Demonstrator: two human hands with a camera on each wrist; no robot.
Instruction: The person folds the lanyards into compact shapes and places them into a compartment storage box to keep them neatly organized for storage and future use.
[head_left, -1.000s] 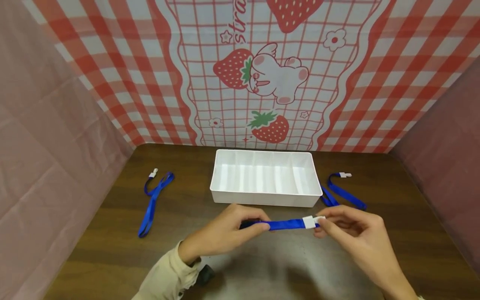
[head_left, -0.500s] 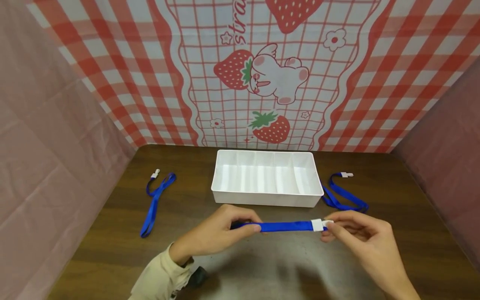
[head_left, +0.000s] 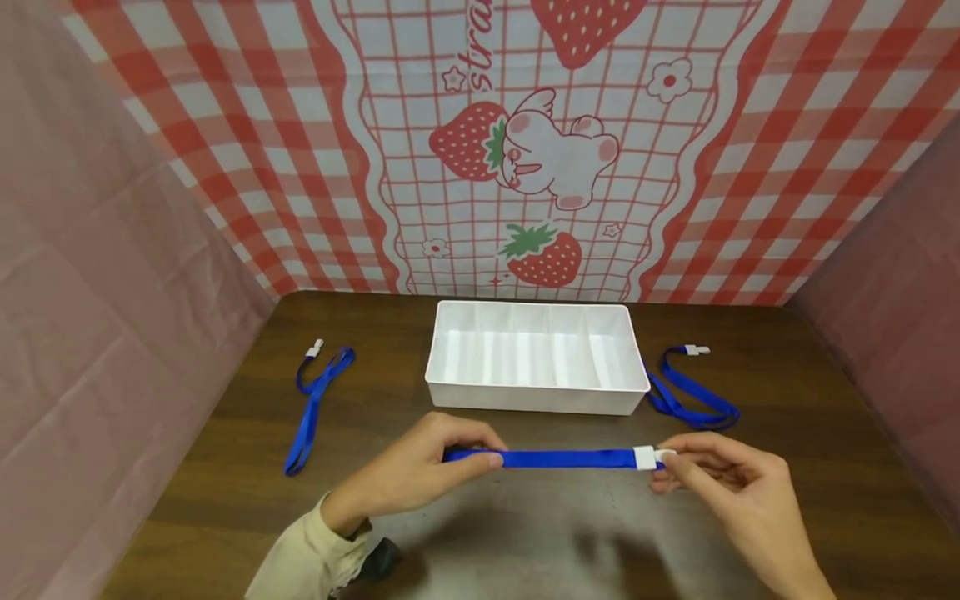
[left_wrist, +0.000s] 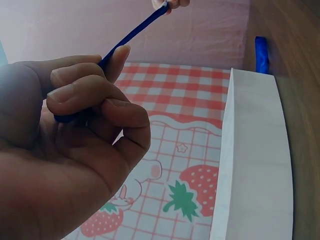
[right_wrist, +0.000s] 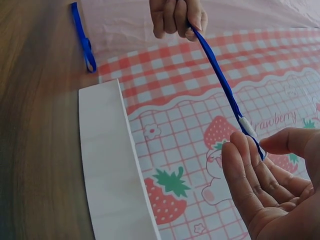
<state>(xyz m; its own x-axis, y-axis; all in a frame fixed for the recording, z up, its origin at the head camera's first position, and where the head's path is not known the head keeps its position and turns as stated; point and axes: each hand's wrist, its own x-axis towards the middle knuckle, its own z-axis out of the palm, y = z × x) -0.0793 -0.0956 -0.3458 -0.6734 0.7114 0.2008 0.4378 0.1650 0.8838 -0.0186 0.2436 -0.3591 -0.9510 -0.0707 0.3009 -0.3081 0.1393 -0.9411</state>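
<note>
Blue strap [head_left: 570, 459] straight, long axis left to right: left hand [head_left: 420, 465] grips its band, right hand [head_left: 742, 492] pinches the clip [head_left: 645, 457]; tray [head_left: 536, 399] lies just beyond both.

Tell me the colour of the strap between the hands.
The strap is blue, clearest in the head view.

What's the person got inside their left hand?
The left hand holds a blue lanyard. The left wrist view shows a short bit below the curled fingers; they cover the rest, so I can't see how it lies.
</note>
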